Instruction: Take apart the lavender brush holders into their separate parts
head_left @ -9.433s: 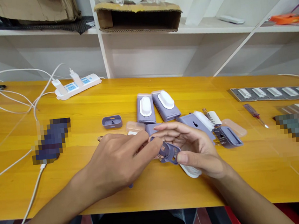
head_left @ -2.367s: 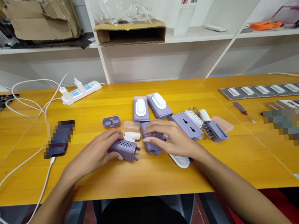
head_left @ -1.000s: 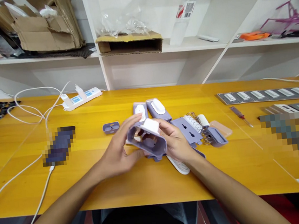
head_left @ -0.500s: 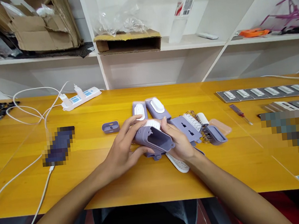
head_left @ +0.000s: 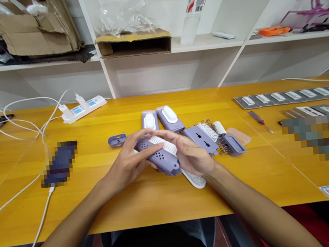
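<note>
My left hand [head_left: 128, 158] is closed around a purple plastic housing [head_left: 163, 160] with small round holes in its side, its thumb pressed across that side. A white ribbed piece [head_left: 166, 144] sits along the housing's upper edge. On the right, my right hand [head_left: 195, 155] is loosely cupped, its fingers stretched along the far side of the white piece and its thumb off the housing. Whether its fingertips press on the piece is hidden. Below this hand, a white oval textured part [head_left: 196, 179] lies partly covered on the table.
Behind my hands lie two purple-and-white units [head_left: 170, 115] and a small purple cap [head_left: 117, 141]. To the right are a purple plate [head_left: 199, 137], springs [head_left: 211, 128], a purple frame [head_left: 235, 144] and a screwdriver [head_left: 260, 121]. A phone [head_left: 60, 164] and power strip [head_left: 84, 108] are left.
The housing has turned, so its holed side faces me instead of its open cavity. My right hand has loosened from its end. The whole view has shifted slightly.
</note>
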Tool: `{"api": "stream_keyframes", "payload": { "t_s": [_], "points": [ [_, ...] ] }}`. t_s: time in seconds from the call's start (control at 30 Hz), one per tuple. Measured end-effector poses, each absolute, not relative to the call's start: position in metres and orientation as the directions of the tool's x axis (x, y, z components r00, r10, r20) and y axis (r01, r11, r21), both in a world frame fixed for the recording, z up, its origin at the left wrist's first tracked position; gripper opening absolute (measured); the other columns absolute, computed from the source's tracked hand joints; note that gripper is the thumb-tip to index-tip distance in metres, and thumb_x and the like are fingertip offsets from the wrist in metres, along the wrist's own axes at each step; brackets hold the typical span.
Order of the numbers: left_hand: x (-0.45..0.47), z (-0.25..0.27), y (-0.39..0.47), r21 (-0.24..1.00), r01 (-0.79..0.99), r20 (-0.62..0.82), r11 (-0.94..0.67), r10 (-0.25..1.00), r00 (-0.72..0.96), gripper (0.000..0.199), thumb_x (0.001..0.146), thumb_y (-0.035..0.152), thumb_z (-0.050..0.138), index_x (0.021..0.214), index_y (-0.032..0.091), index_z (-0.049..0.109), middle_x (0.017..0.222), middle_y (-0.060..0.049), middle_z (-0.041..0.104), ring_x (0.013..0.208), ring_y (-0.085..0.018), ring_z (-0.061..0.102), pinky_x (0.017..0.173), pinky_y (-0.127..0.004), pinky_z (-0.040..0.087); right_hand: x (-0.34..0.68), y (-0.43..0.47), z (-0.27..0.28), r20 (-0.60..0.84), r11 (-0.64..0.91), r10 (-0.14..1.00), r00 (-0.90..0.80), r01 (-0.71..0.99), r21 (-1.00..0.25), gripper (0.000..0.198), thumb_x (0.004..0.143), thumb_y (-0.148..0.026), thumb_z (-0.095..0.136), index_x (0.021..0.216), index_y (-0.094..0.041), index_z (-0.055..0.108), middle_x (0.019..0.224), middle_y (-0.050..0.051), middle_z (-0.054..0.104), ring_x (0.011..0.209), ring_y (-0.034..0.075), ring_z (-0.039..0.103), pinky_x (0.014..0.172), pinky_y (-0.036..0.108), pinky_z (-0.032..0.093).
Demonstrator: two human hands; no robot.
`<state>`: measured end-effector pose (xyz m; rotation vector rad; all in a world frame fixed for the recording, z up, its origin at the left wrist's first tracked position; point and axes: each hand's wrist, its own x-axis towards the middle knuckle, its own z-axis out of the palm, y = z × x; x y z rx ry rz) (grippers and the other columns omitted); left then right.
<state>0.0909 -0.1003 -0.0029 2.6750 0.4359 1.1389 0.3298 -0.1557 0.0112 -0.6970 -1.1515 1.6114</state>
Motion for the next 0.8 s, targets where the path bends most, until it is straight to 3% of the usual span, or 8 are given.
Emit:
{"api": "stream_keyframes", "payload": {
  "t_s": [0.1,0.23,0.33,0.4,0.53,0.63,0.7,0.8],
  "points": [
    [0.092,-0.007,-0.099,0.286,0.189,0.719,-0.939,0.341,0.605,0.062,0.105,0.005,0.068,0.160,0.031,0.060,0.163,-0.019,0.054,0.150,-0.031,0.059,0.115,-0.053,0.062,0.324,-0.157,0.011,0.021,-0.133,0.951,-0.309,-0.468,-0.874,0.063,0.092,-0.062,0.085,0.143,-0.026,0.073,0.123,0.010,0.081,0.099,0.026,0.078,0.083,0.040,0.065],
    [0.101,-0.009,-0.108,0.140,0.226,0.726,-0.964,0.255,0.639,0.082,0.105,0.024,0.075,0.177,0.022,0.035,0.170,-0.028,0.048,0.165,-0.043,0.043,0.127,-0.071,0.047,0.310,-0.158,0.007,-0.043,-0.100,0.993,-0.112,-0.576,-0.811,0.043,0.093,-0.049,0.088,0.126,-0.023,0.080,0.109,0.006,0.083,0.095,0.022,0.077,0.085,0.033,0.063],
    [0.106,-0.009,-0.116,0.107,0.264,0.669,-0.959,0.266,0.694,0.099,0.102,0.029,0.076,0.181,0.015,0.018,0.170,-0.034,0.044,0.172,-0.051,0.026,0.129,-0.080,0.040,0.298,-0.160,0.005,-0.081,-0.130,0.991,-0.107,-0.610,-0.781,0.040,0.093,-0.056,0.087,0.116,-0.023,0.082,0.104,0.006,0.083,0.097,0.024,0.078,0.085,0.036,0.064],
    [0.106,-0.009,-0.119,0.125,0.291,0.672,-0.949,0.297,0.678,0.092,0.100,0.020,0.074,0.179,0.020,0.025,0.163,-0.030,0.052,0.170,-0.050,0.032,0.128,-0.078,0.040,0.292,-0.164,0.005,-0.063,-0.162,0.981,-0.182,-0.600,-0.783,0.049,0.097,-0.065,0.079,0.123,-0.024,0.080,0.106,0.007,0.082,0.100,0.026,0.078,0.085,0.039,0.065],
    [0.100,-0.008,-0.119,0.349,0.232,0.712,-0.908,0.418,0.564,0.089,0.089,0.027,0.089,0.166,0.030,0.043,0.143,-0.016,0.069,0.139,-0.039,0.070,0.120,-0.063,0.057,0.293,-0.175,0.006,0.005,-0.150,0.938,-0.345,-0.422,-0.894,0.069,0.106,-0.078,0.055,0.153,-0.028,0.065,0.122,0.010,0.078,0.099,0.026,0.074,0.080,0.041,0.065],
    [0.095,-0.004,-0.118,0.628,0.239,0.622,-0.740,0.662,0.418,0.097,0.074,0.044,0.104,0.155,0.027,0.053,0.127,-0.010,0.077,0.108,-0.030,0.080,0.098,-0.046,0.067,0.302,-0.180,0.004,0.156,0.143,0.935,-0.320,-0.065,-0.988,0.078,0.107,-0.080,0.052,0.165,-0.028,0.053,0.147,0.015,0.068,0.127,0.032,0.068,0.107,0.051,0.061],
    [0.095,0.000,-0.119,0.760,0.216,0.510,-0.613,0.769,0.385,0.102,0.064,0.052,0.109,0.150,0.024,0.061,0.128,-0.011,0.079,0.110,-0.032,0.079,0.099,-0.046,0.065,0.307,-0.181,0.003,0.315,0.369,0.912,-0.265,0.188,-0.910,0.092,0.103,-0.086,0.051,0.172,-0.027,0.041,0.164,0.019,0.053,0.151,0.039,0.053,0.127,0.063,0.045],
    [0.099,0.005,-0.124,0.917,0.051,0.334,-0.396,0.830,0.447,0.099,0.060,0.057,0.109,0.143,0.022,0.069,0.137,-0.015,0.078,0.125,-0.038,0.076,0.109,-0.049,0.061,0.311,-0.180,0.004,0.520,0.585,0.811,-0.269,0.395,-0.708,0.115,0.093,-0.096,0.053,0.180,-0.028,0.020,0.182,0.020,0.028,0.167,0.047,0.033,0.135,0.072,0.033]
  ]
}}
